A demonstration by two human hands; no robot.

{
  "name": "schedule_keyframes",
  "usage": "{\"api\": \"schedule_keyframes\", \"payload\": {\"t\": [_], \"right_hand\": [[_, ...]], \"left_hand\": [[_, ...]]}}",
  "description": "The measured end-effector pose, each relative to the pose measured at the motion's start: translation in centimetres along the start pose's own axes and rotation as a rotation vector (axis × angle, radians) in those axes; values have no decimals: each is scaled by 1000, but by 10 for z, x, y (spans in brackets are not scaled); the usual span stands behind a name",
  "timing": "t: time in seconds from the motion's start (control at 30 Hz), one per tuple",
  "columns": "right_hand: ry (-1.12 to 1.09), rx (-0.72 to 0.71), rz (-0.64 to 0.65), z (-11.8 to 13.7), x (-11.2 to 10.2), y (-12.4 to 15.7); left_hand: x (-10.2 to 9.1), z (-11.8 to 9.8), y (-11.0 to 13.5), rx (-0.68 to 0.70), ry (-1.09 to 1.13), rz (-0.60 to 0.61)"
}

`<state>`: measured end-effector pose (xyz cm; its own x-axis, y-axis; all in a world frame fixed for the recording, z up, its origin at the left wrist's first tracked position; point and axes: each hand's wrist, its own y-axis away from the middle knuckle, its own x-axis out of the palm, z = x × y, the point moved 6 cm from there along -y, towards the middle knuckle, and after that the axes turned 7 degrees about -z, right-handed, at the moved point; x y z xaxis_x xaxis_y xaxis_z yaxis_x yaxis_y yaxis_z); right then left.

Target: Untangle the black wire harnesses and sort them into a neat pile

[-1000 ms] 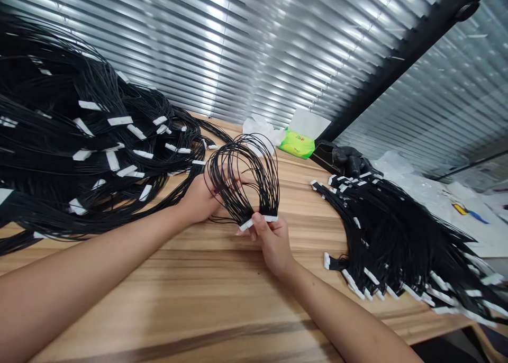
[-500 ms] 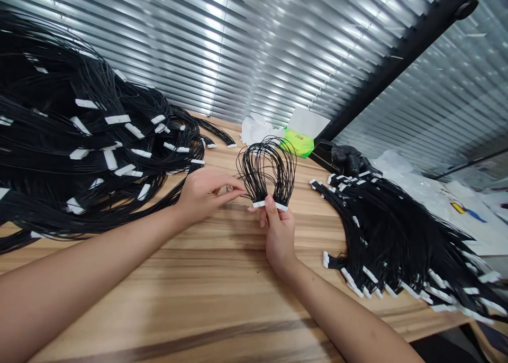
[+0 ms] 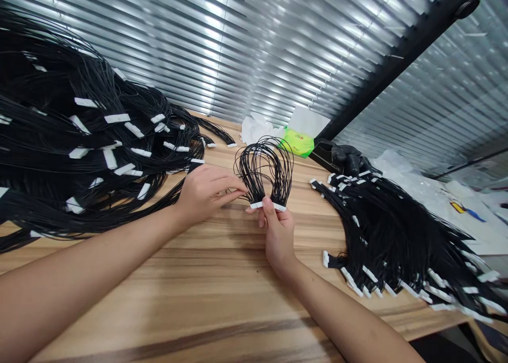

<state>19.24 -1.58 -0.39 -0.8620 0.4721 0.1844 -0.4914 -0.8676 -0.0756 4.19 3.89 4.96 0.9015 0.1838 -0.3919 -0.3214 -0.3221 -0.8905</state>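
Note:
My right hand (image 3: 278, 236) pinches the white connectors of a black wire harness (image 3: 283, 178), thumb in front and fingers behind. The harness's thin wires arch up from the connectors in a loop above the wooden table (image 3: 190, 294). At the left side of that loop, my left hand (image 3: 210, 191) has its thumb and forefinger pressed together by the outermost wires. What exactly lies between those fingertips is too fine to make out, though wire strands run right beside them.
A large heap of black wire harnesses (image 3: 99, 135) with white connectors fills the left. Another pile (image 3: 397, 236) lies at the right. Behind are crumpled white paper (image 3: 256, 129), a green packet (image 3: 297, 142) and a black object (image 3: 349, 159). Pliers (image 3: 468, 210) lie far right, before slatted blinds (image 3: 222, 45).
The harness in my right hand has shifted very slightly left. My left fingertips have come slightly closer to its left-hand wires.

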Motion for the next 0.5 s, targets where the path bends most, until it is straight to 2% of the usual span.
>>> {"api": "schedule_keyframes", "payload": {"t": [0.17,0.33,0.43,0.5], "right_hand": [[-1,9,5,-4,-3,-2],[-96,43,-39,-5,-7,-8],[-232,126,-44,-7,-5,-11],[-331,196,-21,-9,0,-12]], "left_hand": [[7,0,-1,-16,-141,125],[12,3,3,-69,-47,218],[11,14,6,-211,22,197],[10,27,9,-393,60,159]]}}
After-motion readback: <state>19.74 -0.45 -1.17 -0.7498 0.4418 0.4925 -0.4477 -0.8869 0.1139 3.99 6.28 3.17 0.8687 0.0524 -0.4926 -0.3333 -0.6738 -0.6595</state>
